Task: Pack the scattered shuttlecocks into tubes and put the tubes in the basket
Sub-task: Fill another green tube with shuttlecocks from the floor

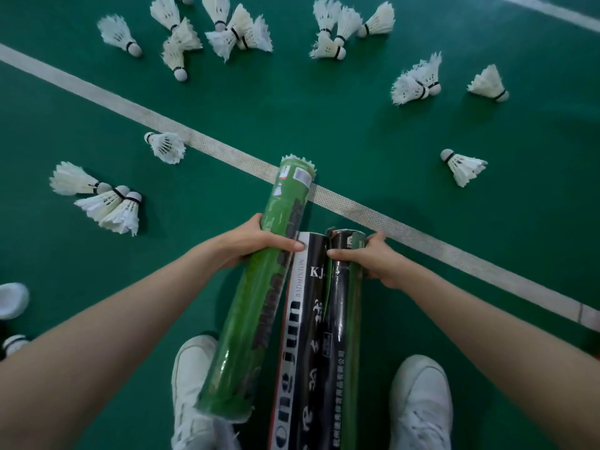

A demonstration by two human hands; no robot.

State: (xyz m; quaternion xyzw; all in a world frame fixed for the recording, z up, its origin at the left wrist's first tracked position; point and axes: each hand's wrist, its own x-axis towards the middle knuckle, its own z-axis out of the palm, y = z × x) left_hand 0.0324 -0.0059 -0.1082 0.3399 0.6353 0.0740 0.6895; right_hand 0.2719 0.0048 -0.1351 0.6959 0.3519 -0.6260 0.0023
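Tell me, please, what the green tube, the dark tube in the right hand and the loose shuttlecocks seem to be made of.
The green tube: likely cardboard under glossy plastic film, judging by wrinkles and streaky highlights. The dark tube: similar, shiny printed wrap ragged at its rim. The shuttlecocks: white feather skirts with frayed tips; rounded bases possibly cork.

floor: green court floor (pixel 341 118) | marking: white line (pixel 227 154) | lying: scattered shuttlecocks (pixel 462 165)

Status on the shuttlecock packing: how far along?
Done: the green tube looks full, with feathers showing at its top. In hand: the left hand grips it, and the right hand grips a dark tube; a black-and-white tube sits between them. Left: many shuttlecocks lie loose on the floor; no basket in view.
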